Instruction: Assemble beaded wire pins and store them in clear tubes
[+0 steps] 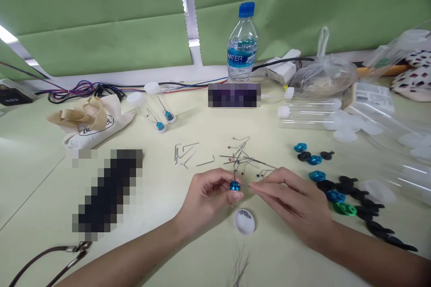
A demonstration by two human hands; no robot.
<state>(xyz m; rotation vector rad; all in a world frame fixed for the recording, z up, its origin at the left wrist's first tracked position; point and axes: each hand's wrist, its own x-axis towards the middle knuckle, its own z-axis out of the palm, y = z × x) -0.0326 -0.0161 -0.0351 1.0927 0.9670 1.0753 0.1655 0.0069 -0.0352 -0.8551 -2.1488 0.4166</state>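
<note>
A small blue metal part (235, 186) with a thin rod standing up from it is pinched between the thumb and fingers of my left hand (213, 195). From the right, my right hand (292, 202) holds a thin metal tool (247, 185) between thumb and fingertips, its tip at the side of the blue part. Just below lies a small white cap (244, 222) with tiny dark pieces inside. Bent metal wires (242, 157) are scattered beyond my hands, and L-shaped keys (185, 154) lie to their left.
Blue, black and green parts (336, 196) lie at the right. Clear tubes (310, 113) and a plastic bag (323, 76) are behind them. A water bottle (241, 49) stands at the back. Two tubes (161, 103), a cloth pouch (101, 125) and a blurred dark object (107, 193) are at the left.
</note>
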